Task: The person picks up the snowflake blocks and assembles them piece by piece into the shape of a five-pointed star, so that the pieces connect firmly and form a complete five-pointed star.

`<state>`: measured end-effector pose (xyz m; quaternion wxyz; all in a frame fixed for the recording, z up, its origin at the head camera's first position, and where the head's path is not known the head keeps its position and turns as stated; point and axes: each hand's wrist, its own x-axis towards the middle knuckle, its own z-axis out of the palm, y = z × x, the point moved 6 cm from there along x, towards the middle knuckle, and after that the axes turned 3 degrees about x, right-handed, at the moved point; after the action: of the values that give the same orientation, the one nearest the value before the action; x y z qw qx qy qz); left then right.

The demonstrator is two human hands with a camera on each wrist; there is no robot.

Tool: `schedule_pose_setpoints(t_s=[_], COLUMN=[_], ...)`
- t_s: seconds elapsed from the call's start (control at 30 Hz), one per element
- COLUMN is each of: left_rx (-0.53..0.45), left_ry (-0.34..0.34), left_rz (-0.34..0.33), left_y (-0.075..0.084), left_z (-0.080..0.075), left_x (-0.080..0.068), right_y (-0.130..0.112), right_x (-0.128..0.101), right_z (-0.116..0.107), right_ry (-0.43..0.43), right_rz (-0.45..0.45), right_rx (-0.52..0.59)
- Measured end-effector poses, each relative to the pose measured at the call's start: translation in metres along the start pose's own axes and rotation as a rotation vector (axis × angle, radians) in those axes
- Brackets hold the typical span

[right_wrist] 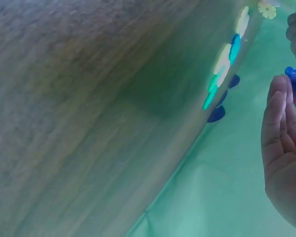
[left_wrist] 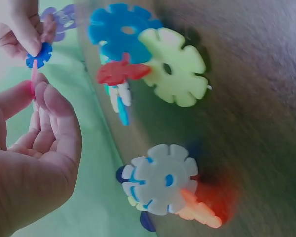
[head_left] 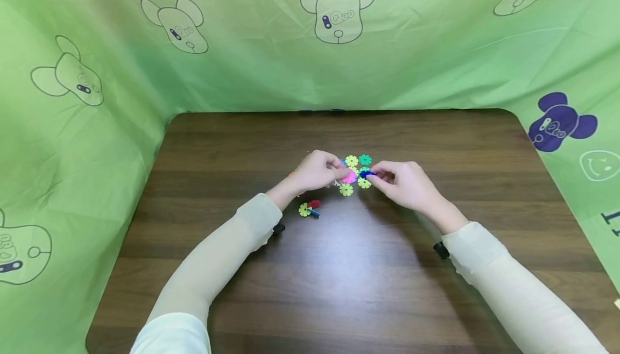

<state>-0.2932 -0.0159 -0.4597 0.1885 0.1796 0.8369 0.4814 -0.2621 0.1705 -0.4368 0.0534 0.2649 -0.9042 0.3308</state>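
Note:
Between the thumb and fingers of my left hand (head_left: 317,171) is a pink notched disc (head_left: 349,176). A dark blue notched disc (head_left: 366,174) is pinched by my right hand (head_left: 407,184). Both hands are close together over the middle of the table. From the left wrist view, the pink disc (left_wrist: 33,74) appears edge-on against the flat blue disc (left_wrist: 41,55); whether their notches interlock I cannot tell. In the right wrist view the blue disc (right_wrist: 292,79) shows at the fingertips, partly covered by the thumb.
Behind and below the hands lie yellow discs (head_left: 346,189) and a green disc (head_left: 365,159). Nearer me on the wooden table (head_left: 339,289) sits a cluster with a yellow disc (head_left: 304,210), a red one and a blue one. The left wrist view also shows a white disc (left_wrist: 160,180) beside orange pieces (left_wrist: 207,207).

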Motion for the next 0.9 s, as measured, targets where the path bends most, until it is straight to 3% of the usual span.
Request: schedule_pose_setpoints(t_s=[0.13,0.27,0.47,0.63,0.9], left_rx=[-0.137,-0.179,-0.177,-0.166,-0.073], left_ry=[-0.035,-0.026,-0.001,0.019,0.064], left_rz=[-0.035,-0.057,-0.068,-0.056,-0.049], left_y=[0.002,0.002,0.001,0.001,0.005], left_z=[0.0,0.0,-0.002,-0.004,-0.004], left_x=[-0.006,-0.009,-0.012,-0.014,-0.018], right_y=[-0.013,-0.023,-0.033,-0.036,-0.041], right_x=[0.0,0.0,0.001,0.001,0.001], right_z=[0.0,0.001,0.0,0.0,0.005], right_ry=[0.017,0.043,0.077,0.082,0.088], right_rz=[-0.079,-0.172,-0.265,-0.294,-0.347], right_rx=[-0.002,-0.027,-0.058,-0.074,-0.085])
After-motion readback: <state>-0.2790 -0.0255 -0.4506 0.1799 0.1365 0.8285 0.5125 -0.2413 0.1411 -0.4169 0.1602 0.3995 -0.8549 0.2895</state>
